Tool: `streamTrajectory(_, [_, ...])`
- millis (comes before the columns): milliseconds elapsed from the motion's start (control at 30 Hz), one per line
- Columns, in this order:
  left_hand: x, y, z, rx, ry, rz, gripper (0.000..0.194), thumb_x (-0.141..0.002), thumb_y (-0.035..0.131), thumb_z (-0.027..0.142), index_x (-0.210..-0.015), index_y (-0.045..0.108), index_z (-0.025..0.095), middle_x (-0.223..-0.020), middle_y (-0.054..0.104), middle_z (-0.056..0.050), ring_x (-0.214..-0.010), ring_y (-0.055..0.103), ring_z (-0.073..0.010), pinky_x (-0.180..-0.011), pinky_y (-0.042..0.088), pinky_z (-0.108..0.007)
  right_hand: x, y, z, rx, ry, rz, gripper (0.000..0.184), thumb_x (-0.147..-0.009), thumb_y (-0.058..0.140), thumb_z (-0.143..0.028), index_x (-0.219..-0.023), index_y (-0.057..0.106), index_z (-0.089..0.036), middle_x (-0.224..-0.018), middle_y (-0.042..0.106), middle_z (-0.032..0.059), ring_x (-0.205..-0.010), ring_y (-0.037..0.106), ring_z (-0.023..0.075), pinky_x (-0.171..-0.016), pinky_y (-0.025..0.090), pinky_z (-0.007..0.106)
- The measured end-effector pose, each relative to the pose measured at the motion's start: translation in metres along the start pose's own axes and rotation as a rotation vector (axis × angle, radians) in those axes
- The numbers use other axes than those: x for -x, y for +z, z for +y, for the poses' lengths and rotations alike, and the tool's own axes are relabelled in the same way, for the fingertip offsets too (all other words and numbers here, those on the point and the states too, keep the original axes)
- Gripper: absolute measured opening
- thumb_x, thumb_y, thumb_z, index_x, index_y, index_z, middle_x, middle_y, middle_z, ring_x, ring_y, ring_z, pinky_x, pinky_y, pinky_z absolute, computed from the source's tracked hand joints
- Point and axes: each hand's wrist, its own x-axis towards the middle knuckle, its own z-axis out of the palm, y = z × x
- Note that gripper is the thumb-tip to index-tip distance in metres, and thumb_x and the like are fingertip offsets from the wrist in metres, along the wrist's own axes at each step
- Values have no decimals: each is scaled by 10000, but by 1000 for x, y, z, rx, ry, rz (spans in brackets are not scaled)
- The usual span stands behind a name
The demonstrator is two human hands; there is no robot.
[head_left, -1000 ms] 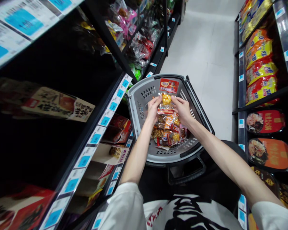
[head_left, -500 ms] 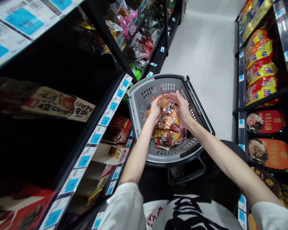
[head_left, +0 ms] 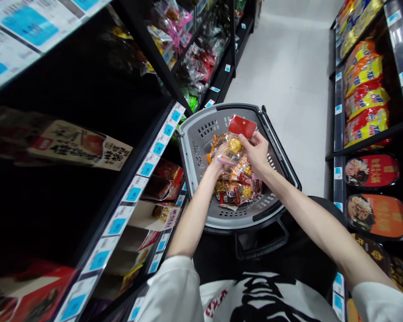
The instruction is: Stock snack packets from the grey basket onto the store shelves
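Observation:
A clear snack packet (head_left: 242, 126) with a plain red header and a hang hole is held above the basket, a yellow-brown piece of food showing through its window. My right hand (head_left: 257, 151) pinches its right side just below the header. Around the lower left part of the packet my left hand (head_left: 219, 159) is closed, its fingers partly hidden behind the film. Beneath both hands a grey shopping basket (head_left: 192, 130) with a black handle holds a heap of small snack packets (head_left: 239, 188) in orange, red and yellow wrappers.
Dark shelves with a slanting strip of blue price tags (head_left: 124, 207) stand close on the left, with snack boxes (head_left: 166, 213) below. Along the right are yellow-red bags (head_left: 366, 118) and oval food tubs (head_left: 378, 215). A pale floor aisle (head_left: 282, 67) runs ahead.
The packet has been turned over, from its printed front through edge-on to its plain red back. My right hand has shifted from open beside it to pinching it.

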Motion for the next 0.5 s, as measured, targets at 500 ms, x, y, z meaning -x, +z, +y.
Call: streamTrajectory(500, [22, 19, 25, -277, 157, -129, 453, -707, 963, 532, -962, 864, 171, -875, 832, -65, -751, 766, -199, -750, 608, -312, -8, -8, 4, 42, 75, 227, 536, -816, 695, -783, -855, 685, -249, -877, 742, 59, -864, 689, 203, -755, 562, 341])
